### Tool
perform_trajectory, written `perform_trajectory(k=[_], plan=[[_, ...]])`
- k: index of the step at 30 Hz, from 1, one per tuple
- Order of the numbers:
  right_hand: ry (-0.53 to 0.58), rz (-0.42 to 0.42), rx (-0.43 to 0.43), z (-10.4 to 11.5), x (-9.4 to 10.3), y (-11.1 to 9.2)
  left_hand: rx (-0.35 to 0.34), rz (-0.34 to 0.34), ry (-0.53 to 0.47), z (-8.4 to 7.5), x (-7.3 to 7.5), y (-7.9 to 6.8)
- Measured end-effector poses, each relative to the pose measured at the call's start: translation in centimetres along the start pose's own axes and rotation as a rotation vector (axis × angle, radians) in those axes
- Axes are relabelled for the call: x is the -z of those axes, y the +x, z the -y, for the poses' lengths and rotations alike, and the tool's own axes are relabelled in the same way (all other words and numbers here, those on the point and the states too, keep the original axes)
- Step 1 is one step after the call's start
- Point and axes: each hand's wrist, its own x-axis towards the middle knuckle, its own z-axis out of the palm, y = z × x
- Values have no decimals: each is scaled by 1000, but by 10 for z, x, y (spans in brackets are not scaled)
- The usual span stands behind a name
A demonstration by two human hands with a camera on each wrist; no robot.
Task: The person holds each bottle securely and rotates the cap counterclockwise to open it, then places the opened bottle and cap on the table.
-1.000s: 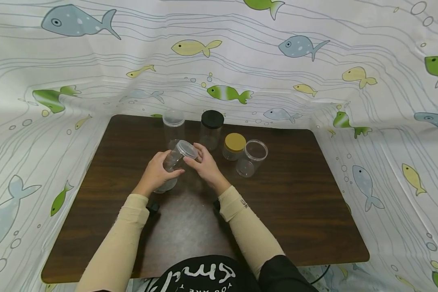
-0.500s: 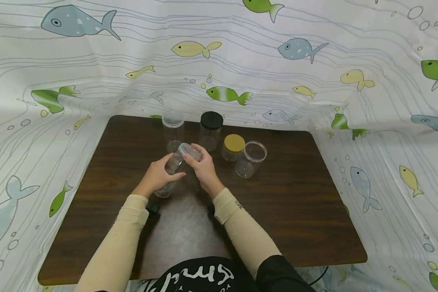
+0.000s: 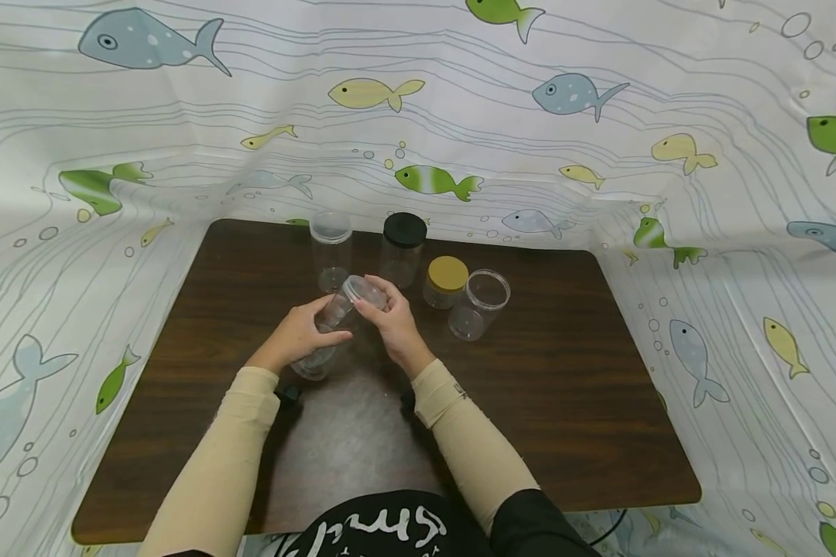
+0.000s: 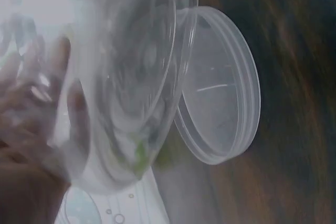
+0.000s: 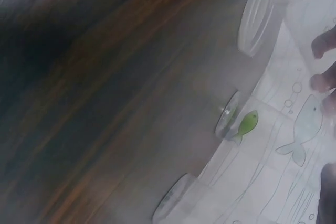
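Note:
A clear jar (image 3: 334, 315) is tilted above the table, its translucent lid (image 3: 368, 291) leaning up to the right. My left hand (image 3: 295, 337) grips the jar's body from the left, thumb in front. From the right, my right hand (image 3: 395, 323) holds the lid end between thumb and fingers. Below the jar, a loose round translucent lid (image 3: 311, 367) lies on the table, clearer in the left wrist view as a shallow lid (image 4: 223, 87) beyond the jar's base. Only some fingertips (image 5: 326, 82) show at the edge of the right wrist view.
Behind the hands stand a jar with a whitish lid (image 3: 330, 232), a black-lidded jar (image 3: 402, 240) and a short yellow-lidded jar (image 3: 447, 280). An open clear jar (image 3: 481, 303) stands at their right. The brown table (image 3: 564, 387) meets a fish-patterned sheet (image 3: 460, 124).
Both hands and the tilted jar have shifted slightly down, with the lid end a little to the right. The jars standing on the table have stayed put.

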Motion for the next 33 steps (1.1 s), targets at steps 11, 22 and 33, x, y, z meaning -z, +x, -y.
perform_trajectory(k=[11, 22, 33], plan=[[159, 147, 24, -1, 5, 1, -38, 150, -188, 2, 0, -2], [132, 35, 28, 0, 0, 2, 7, 43, -14, 0, -11, -2], [133, 233, -2, 6, 13, 4, -105, 182, -293, -1, -9, -3]])
